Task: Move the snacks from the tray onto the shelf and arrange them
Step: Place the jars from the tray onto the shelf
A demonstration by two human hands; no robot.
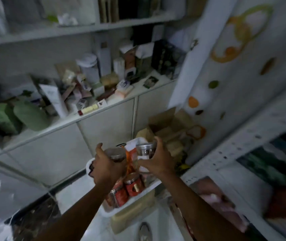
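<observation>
A white tray (pixel 139 200) sits low in the middle of the view with red-labelled snack jars (pixel 133 186) and an orange packet (pixel 130 157) in it. My left hand (pixel 106 165) grips a dark jar with a metal lid (pixel 115 153) just above the tray. My right hand (pixel 158 160) holds a clear jar with a silver lid (pixel 145 150) beside it. The white shelf (pixel 104 108) runs across the view above the hands, crowded with boxes and tubes.
Green containers (pixel 18 115) lie at the shelf's left, a white canister (pixel 89 66) and cartons (pixel 165 58) further right. An open cardboard box (pixel 166 124) stands behind the tray. A white decorated panel (pixel 234 66) rises at right. Closed cabinet doors (pixel 104 129) sit under the shelf.
</observation>
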